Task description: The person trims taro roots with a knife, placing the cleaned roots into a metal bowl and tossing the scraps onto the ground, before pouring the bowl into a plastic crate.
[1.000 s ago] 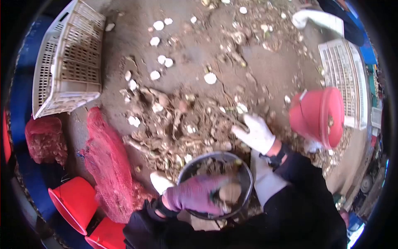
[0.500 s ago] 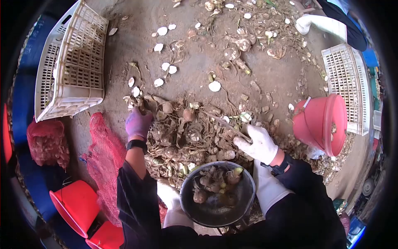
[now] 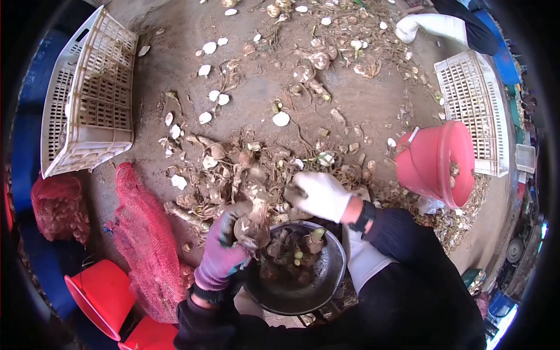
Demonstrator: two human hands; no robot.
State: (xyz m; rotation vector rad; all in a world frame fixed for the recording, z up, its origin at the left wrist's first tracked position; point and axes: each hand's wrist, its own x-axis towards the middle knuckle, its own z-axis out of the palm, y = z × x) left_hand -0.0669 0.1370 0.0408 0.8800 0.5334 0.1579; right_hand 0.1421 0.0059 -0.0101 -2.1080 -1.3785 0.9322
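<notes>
My left hand [image 3: 224, 248], in a dirty purple-grey glove, is closed around a brown bulb-like root [image 3: 252, 230] with a dried stalk, held at the left rim of a dark metal basin [image 3: 333, 280]. In the basin lie several similar roots [image 3: 297, 248], some with pale green cut stems. My right hand [image 3: 321, 195], in a white glove, is closed just right of the held root, above the basin's far rim. It gripped a long, thin knife a moment ago; the blade is now blurred or hidden. Beyond the basin spreads a heap of roots and dry stalks [image 3: 198, 198].
White slices [image 3: 281, 119] are scattered on the dirt floor. A white crate [image 3: 105, 87] stands left and another [image 3: 472, 105] right, behind a pink bucket [image 3: 431, 160]. Red mesh sacks [image 3: 146, 233] and red buckets [image 3: 105, 291] lie left. Another person's white sleeve [image 3: 431, 28] shows top right.
My left hand has come back from the heap to the basin, now with a root in it. My right hand has moved left toward that root. The whole view has shifted slightly.
</notes>
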